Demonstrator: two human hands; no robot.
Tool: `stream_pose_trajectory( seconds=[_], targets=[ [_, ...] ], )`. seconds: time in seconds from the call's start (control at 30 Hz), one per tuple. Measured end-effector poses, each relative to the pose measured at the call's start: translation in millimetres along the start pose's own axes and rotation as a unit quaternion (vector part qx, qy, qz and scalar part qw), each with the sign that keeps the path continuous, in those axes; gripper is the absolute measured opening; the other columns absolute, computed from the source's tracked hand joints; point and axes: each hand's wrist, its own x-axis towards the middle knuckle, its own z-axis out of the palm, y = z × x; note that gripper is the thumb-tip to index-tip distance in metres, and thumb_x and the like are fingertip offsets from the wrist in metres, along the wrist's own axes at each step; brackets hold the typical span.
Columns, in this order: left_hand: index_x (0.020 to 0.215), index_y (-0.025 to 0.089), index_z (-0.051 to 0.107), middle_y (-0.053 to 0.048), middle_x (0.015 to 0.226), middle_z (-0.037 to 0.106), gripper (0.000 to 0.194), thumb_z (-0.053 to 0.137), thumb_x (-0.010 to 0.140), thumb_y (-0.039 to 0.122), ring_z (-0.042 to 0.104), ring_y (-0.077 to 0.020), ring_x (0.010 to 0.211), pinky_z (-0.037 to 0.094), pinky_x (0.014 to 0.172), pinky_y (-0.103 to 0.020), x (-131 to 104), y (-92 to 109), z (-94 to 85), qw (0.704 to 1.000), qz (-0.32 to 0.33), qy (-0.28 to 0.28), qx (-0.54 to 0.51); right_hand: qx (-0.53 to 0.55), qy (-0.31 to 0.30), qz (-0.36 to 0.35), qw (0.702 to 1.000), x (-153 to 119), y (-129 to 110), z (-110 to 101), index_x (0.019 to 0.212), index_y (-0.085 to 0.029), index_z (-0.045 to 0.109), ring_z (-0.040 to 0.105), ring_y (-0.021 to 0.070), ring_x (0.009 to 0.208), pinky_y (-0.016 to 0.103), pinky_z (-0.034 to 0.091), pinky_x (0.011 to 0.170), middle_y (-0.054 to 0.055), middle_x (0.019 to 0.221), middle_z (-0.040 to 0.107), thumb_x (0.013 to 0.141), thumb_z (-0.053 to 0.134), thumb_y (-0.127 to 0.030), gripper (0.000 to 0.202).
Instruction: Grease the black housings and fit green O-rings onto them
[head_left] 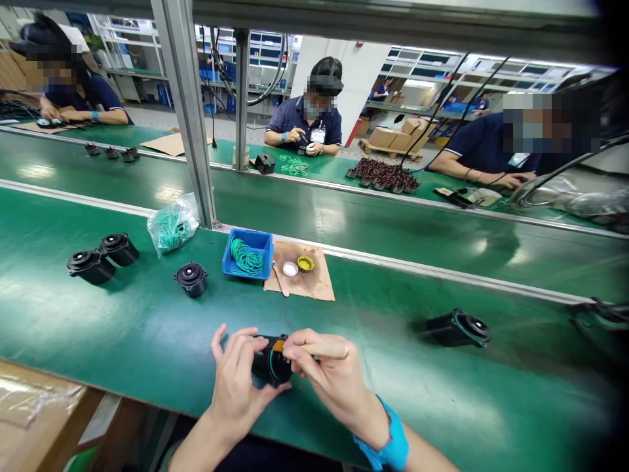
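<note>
One black housing (265, 368), lower centre of frame, likely stiff and slick: grip its sides, as your left hand (237, 372) does, your right hand (325, 370) pinching a brush (328, 349).

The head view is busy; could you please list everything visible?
Workbench: one, green, foreground
Cylindrical housings: five, black, three left, one right, one held
Bin: one, blue, left of centre
Bag: one, clear, left of the bin
Rings: uncounted, green, in bin and bag, others far side
Cardboard sheet: one, brown, right of the bin
Small pot: one, yellow, on the sheet
Disc: one, white, beside the pot
Wooden-handled brushes: two, tan, one by the bin, one held
Posts: two, grey, upper left
Clustered parts: many, dark red, far side
Co-workers: three nearest, navy shirts, far side
Cartons: several, brown, background
Wristband: one, blue, right wrist
Left hand: one, bare, on a housing
Right hand: one, bare, gripping a brush
</note>
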Motion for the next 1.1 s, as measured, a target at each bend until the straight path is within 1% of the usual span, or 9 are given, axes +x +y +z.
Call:
stream_pose_trajectory(
  seconds=[0.23,0.43,0.6,0.67,0.73,0.83,0.93,1.0,1.1],
  targets=[
    [0.107,0.02,0.048,-0.007,0.094,0.066,0.032,0.062,0.086,0.04,0.065,-0.0283,0.101,0.021,0.105,-0.053,-1.4,-2.8,-1.8,1.0,-0.016,-0.013,-0.007,-0.082,-0.033,-0.159,0.983,-12.5,-6.9,7.1,0.083,-0.017,0.059,0.06,0.0099,0.058,0.022,0.044,0.053,0.002,0.07,0.067,0.102,0.045,-0.024,0.024],
    [0.105,0.022,0.047,-0.004,0.094,0.068,0.046,0.078,0.073,0.03,0.067,-0.0283,0.099,0.023,0.104,-0.052,-0.8,-8.5,-3.7,0.999,-0.042,-0.019,-0.022,-0.128,-0.122,-0.177,0.968,-21.6,-1.2,0.5,0.077,-0.017,0.055,0.049,0.012,0.052,0.027,0.038,0.052,0.001,0.061,0.06,0.105,0.03,-0.027,0.039],
    [0.108,0.024,0.048,-0.004,0.098,0.071,0.066,0.09,0.059,0.036,0.067,-0.0305,0.101,0.025,0.104,-0.055,-4.6,-14.9,-4.9,0.995,-0.07,-0.034,-0.056,-0.124,-0.113,-0.148,0.975,-14.0,2.1,-23.0,0.078,-0.017,0.057,0.048,0.012,0.053,0.026,0.036,0.052,0.001,0.061,0.058,0.105,0.032,-0.03,0.039],
    [0.11,0.025,0.051,-0.005,0.103,0.071,0.071,0.092,0.055,0.039,0.065,-0.0319,0.106,0.026,0.106,-0.058,-4.3,-20.4,-8.0,0.989,-0.092,-0.072,-0.092,-0.044,-0.088,-0.105,0.99,-10.7,3.2,-33.0,0.094,-0.018,0.061,0.054,0.0112,0.057,0.024,0.041,0.057,0.0,0.067,0.062,0.105,0.033,-0.032,0.033],
    [0.116,0.026,0.055,-0.008,0.115,0.07,0.073,0.091,0.055,0.045,0.061,-0.0335,0.116,0.027,0.109,-0.06,-1.6,-26.9,-13.3,0.972,-0.11,-0.154,-0.14,0.028,-0.086,-0.071,0.993,-7.0,5.0,-39.2,0.108,-0.022,0.061,0.061,0.0108,0.066,0.022,0.046,0.065,0.0,0.075,0.066,0.105,0.034,-0.033,0.029],
    [0.134,0.03,0.05,-0.01,0.136,0.059,0.074,0.079,0.069,0.053,0.046,-0.0338,0.134,0.022,0.115,-0.061,5.3,-36.1,-23.3,0.926,-0.097,-0.304,-0.201,0.045,-0.157,-0.032,0.986,0.7,9.7,-38.6,0.106,-0.023,0.061,0.063,0.0133,0.089,0.025,0.048,0.081,0.004,0.097,0.068,0.105,0.034,-0.032,0.028],
    [0.15,0.031,0.028,-0.011,0.152,0.042,0.079,0.067,0.084,0.051,0.029,-0.0324,0.144,0.019,0.117,-0.061,14.1,-44.6,-35.1,0.905,-0.045,-0.365,-0.215,0.036,-0.232,-0.011,0.972,9.4,15.8,-28.9,0.102,-0.021,0.059,0.058,0.0187,0.109,0.032,0.046,0.094,0.01,0.118,0.061,0.099,0.048,-0.045,0.027],
    [0.147,0.029,0.031,-0.011,0.15,0.043,0.072,0.065,0.086,0.048,0.034,-0.031,0.142,0.03,0.115,-0.055,23.6,-53.0,-45.7,0.926,-0.033,-0.325,-0.188,0.03,-0.266,-0.019,0.963,12.3,18.9,-20.5,0.108,-0.02,0.057,0.054,0.0226,0.118,0.034,0.044,0.101,0.012,0.128,0.057,0.083,0.068,-0.054,0.044],
    [0.125,0.025,0.051,-0.01,0.127,0.058,0.044,0.061,0.087,0.045,0.055,-0.029,0.121,0.046,0.102,-0.047,46.8,-75.4,-66.2,0.986,-0.064,-0.143,-0.056,-0.007,-0.3,-0.042,0.953,7.7,19.5,-9.5,0.122,-0.018,0.051,0.051,0.0248,0.122,0.037,0.042,0.105,0.014,0.129,0.056,0.073,0.079,-0.049,0.065]
  ],
)
